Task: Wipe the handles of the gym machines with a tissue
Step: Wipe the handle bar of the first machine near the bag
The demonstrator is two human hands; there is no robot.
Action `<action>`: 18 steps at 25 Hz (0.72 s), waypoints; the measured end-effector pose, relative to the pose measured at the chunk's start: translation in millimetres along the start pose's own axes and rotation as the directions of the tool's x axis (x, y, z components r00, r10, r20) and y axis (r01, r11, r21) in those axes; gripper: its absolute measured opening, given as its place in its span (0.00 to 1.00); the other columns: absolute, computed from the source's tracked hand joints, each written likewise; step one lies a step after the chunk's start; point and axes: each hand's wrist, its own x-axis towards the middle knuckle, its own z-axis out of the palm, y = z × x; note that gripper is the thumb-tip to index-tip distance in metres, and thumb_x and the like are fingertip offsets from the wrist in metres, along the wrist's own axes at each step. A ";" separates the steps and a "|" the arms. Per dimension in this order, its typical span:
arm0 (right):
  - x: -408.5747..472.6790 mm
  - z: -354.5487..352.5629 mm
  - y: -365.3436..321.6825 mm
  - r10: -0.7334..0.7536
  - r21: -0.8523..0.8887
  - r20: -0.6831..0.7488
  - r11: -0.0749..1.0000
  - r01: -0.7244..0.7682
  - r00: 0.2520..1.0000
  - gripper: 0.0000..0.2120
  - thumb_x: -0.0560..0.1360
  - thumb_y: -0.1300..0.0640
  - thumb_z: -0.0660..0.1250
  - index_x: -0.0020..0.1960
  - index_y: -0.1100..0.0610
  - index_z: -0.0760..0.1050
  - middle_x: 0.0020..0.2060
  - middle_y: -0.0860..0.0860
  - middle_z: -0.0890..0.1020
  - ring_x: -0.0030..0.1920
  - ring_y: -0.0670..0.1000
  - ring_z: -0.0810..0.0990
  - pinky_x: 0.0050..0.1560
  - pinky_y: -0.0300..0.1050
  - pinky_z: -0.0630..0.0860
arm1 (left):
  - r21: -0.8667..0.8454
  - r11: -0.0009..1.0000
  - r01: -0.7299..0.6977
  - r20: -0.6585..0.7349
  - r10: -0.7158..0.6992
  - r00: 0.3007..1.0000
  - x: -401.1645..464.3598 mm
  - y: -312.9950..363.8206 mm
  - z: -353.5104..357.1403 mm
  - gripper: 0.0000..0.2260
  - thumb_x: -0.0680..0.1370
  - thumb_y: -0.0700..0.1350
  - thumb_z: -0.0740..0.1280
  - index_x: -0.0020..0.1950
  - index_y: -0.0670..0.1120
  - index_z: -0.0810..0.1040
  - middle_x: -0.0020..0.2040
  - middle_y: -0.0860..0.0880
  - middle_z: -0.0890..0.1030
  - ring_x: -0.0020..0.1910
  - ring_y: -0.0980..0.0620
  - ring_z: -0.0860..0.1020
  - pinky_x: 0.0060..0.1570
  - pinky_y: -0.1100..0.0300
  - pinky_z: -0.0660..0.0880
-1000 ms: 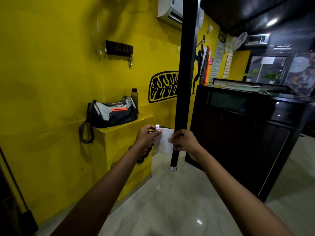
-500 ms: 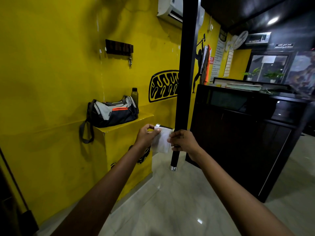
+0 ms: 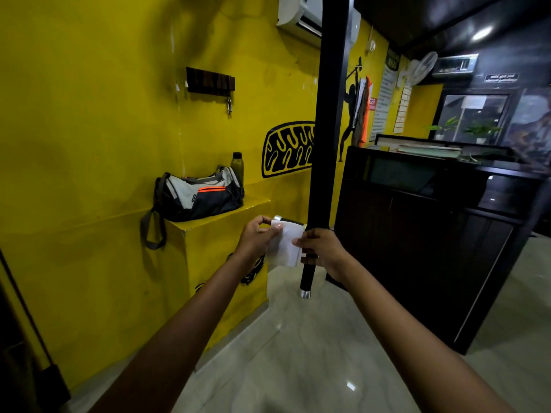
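I hold a white tissue (image 3: 284, 244) stretched between both hands, just left of the black vertical bar (image 3: 323, 144). My left hand (image 3: 256, 238) pinches the tissue's upper left edge between thumb and fingers. My right hand (image 3: 320, 251) has its fingers curled round the bar near its lower end, and its thumb tip pins the tissue's right edge. Below my right hand the bar ends in a silver cap (image 3: 305, 293). A second short handle (image 3: 287, 221) with a silver tip shows just above the tissue. A gym bag (image 3: 198, 193) and a bottle (image 3: 237, 166) sit on the yellow ledge (image 3: 226, 216) to the left.
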 end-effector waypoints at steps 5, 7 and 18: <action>2.8 0.4 1.8 -0.156 -0.084 -0.117 0.986 0.147 0.981 0.09 0.73 0.66 0.68 0.51 0.71 0.74 0.38 0.51 0.78 0.40 0.48 0.79 0.31 0.36 0.77 | 0.003 1.000 -0.022 0.044 0.022 0.999 -3.7 1.2 -1.3 0.06 0.76 0.40 0.69 0.50 0.45 0.75 0.44 0.46 0.80 0.40 0.53 0.79 0.39 0.59 0.74; 5.2 -0.7 2.8 -0.166 -0.070 -0.140 0.985 0.158 0.976 0.08 0.73 0.67 0.68 0.50 0.69 0.74 0.39 0.52 0.78 0.41 0.48 0.79 0.31 0.36 0.76 | 0.002 1.000 -0.012 0.094 0.011 0.995 -5.8 2.0 -1.4 0.10 0.74 0.36 0.71 0.54 0.43 0.76 0.47 0.46 0.81 0.39 0.59 0.81 0.36 0.65 0.76; 7.2 -6.5 5.0 -0.128 -0.064 0.002 0.990 0.128 0.992 0.23 0.70 0.69 0.70 0.62 0.62 0.67 0.47 0.53 0.78 0.49 0.56 0.80 0.41 0.50 0.81 | 0.012 1.000 0.000 0.053 0.000 0.999 1.9 -6.5 -2.0 0.10 0.76 0.33 0.67 0.56 0.38 0.78 0.48 0.43 0.80 0.43 0.50 0.79 0.36 0.62 0.78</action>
